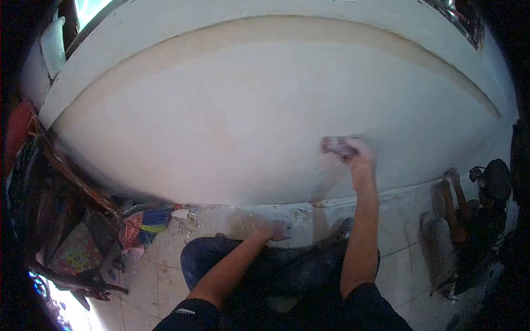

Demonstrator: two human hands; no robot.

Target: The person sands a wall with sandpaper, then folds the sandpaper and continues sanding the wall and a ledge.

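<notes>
My right hand (360,153) is closed around a dusty, dark reddish-brown sanding block (338,147). The block lies against a large, smooth whitish panel (237,105), right of its middle; hand and block are a little blurred. Low down by my bent knees, just under the panel's bottom edge, is my left hand (276,229). It is smeared by motion, and its fingers cannot be made out.
At the right, another person (486,198) in dark clothes crouches with a hand near the panel. Woven and fabric items (138,229) are heaped at the left beside a wooden edge (83,176). Pale dust and debris lie on the tiled floor (165,270).
</notes>
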